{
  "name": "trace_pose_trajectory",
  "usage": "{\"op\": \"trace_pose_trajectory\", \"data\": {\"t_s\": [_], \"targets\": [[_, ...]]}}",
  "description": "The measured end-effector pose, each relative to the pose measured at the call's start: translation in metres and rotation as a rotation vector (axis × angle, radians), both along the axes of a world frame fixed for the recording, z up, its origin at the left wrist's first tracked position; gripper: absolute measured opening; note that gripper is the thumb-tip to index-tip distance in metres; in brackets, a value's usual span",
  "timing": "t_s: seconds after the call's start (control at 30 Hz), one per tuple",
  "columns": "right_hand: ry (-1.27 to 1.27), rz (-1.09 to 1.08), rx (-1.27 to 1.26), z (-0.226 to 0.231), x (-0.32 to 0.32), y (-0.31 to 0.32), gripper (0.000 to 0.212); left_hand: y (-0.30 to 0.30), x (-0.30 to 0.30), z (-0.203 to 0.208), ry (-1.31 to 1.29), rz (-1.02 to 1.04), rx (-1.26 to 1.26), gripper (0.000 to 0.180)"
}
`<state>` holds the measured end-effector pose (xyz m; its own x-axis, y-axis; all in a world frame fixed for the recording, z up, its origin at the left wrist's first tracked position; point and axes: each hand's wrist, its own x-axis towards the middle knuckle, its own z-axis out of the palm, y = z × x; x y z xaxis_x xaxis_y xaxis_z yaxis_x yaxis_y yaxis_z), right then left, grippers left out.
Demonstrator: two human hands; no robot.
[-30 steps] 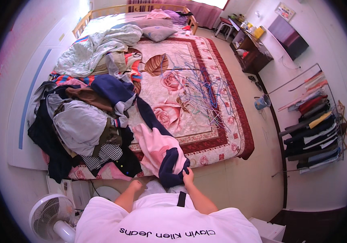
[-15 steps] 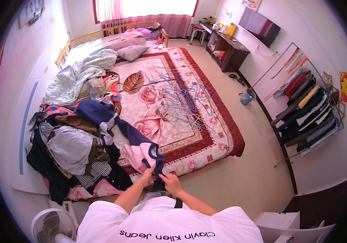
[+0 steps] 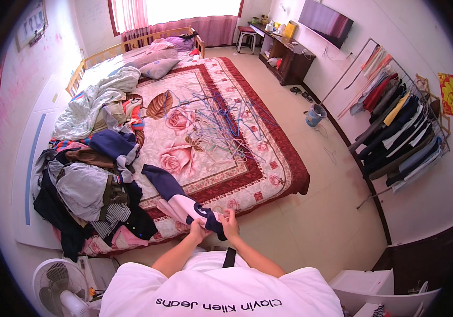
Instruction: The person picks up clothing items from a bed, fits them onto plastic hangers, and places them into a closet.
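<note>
A pink and navy long-sleeved top [image 3: 184, 205] stretches from the near edge of the bed toward me, one navy sleeve [image 3: 157, 179] lying on the bedspread. My left hand [image 3: 199, 231] is closed on its near pink and navy part. On the right, my right hand [image 3: 230, 226] grips the dark navy edge of the same top, fingers bent and pointing up. Part of the cloth hangs between the two hands, past the mattress edge. To the left lies a heap of clothes [image 3: 81, 187], grey, black, striped and brown.
Many loose hangers [image 3: 226, 124] lie tangled on the rose-patterned bedspread [image 3: 176, 158]. Beyond the heap is a pale quilt [image 3: 97, 98]. A rack of hanging clothes [image 3: 395, 127] stands along the right wall, with a bucket [image 3: 315, 115] nearby. A white fan [image 3: 60, 285] is at lower left.
The top has been drawn toward me and to the right, its navy sleeve now apart from the dark blue garment on the heap. Both hands have shifted right, the right one higher.
</note>
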<state>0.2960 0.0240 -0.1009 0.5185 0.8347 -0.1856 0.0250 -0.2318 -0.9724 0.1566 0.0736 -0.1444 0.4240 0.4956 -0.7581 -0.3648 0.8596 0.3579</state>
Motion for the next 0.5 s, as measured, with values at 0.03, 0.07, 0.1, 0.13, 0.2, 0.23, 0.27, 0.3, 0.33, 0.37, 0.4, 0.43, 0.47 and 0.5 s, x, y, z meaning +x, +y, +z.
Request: {"op": "trace_pose_trajectory", "data": {"t_s": [0.03,0.07,0.1,0.13,0.2,0.23,0.27,0.3,0.33,0.37,0.4,0.43,0.47,0.5], "targets": [[-0.068,0.073,-0.087,0.001,0.005,-0.004,0.038,-0.006,0.007,0.003,-0.012,-0.037,0.006,0.051],[-0.063,0.074,-0.094,-0.005,0.008,-0.009,0.038,-0.013,0.011,0.000,-0.007,-0.036,0.000,0.051],[-0.143,0.180,-0.198,-0.012,0.011,-0.012,0.041,-0.019,0.016,-0.004,-0.009,-0.117,0.036,0.051],[-0.221,0.284,-0.301,-0.019,0.014,-0.014,0.043,-0.022,0.021,-0.007,-0.011,-0.200,0.071,0.050],[-0.200,0.397,-0.355,-0.034,0.021,-0.016,0.039,-0.021,0.021,-0.019,0.003,-0.258,0.055,0.048],[-0.109,0.375,-0.235,-0.040,0.022,-0.019,0.037,-0.023,0.021,-0.024,0.045,-0.351,0.029,0.043],[-0.020,0.348,-0.119,-0.046,0.023,-0.020,0.035,-0.023,0.024,-0.015,0.085,-0.446,-0.002,0.038],[-0.052,0.313,-0.178,-0.041,0.024,-0.020,0.035,-0.023,0.026,-0.006,0.150,-0.480,-0.012,0.027],[-0.044,0.307,-0.178,-0.037,0.024,-0.015,0.035,-0.020,0.025,-0.004,0.157,-0.486,-0.015,0.027],[-0.076,0.295,-0.145,-0.038,0.027,-0.012,0.037,-0.019,0.027,-0.005,0.296,-0.522,0.198,0.026],[-0.109,0.282,-0.113,-0.040,0.029,-0.009,0.039,-0.016,0.028,-0.007,0.431,-0.552,0.414,0.026],[-0.033,0.284,-0.099,-0.042,0.028,-0.005,0.041,-0.008,0.026,-0.008,0.593,-0.583,0.487,0.025],[-0.027,0.280,-0.102,-0.039,0.027,-0.001,0.041,0.002,0.020,-0.016,0.759,-0.605,0.556,0.025],[-0.047,0.342,-0.080,-0.030,0.026,0.004,0.040,0.012,0.015,-0.022,0.817,-0.514,0.537,0.031]]}}
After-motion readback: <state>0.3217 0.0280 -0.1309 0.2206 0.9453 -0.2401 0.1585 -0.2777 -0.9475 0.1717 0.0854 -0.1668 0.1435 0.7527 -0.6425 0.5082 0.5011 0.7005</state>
